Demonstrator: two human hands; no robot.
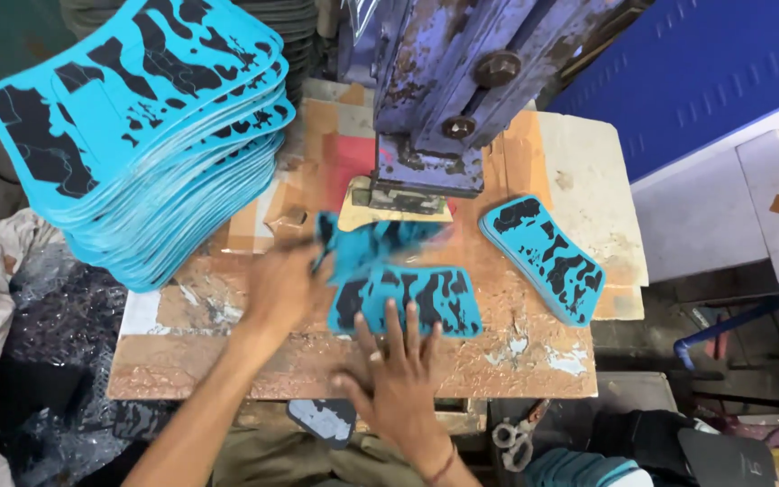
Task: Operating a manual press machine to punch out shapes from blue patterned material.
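the right hand (398, 365) lies flat with fingers spread, holding nothing, pressing a teal-and-black foam sheet (407, 302) onto the worn board (317, 352) at lower centre, while the blurred left hand (281, 289) pinches another sheet (367, 239) by its edge; both look light, thin and floppy, best lifted by a corner

On the bench (534, 356), a tall stack of sheets (142, 135) sits at the far left. The press (448, 99) stands behind the middle; 1 sheet (430, 302) lies before it, a small pile (543, 257) right of it.
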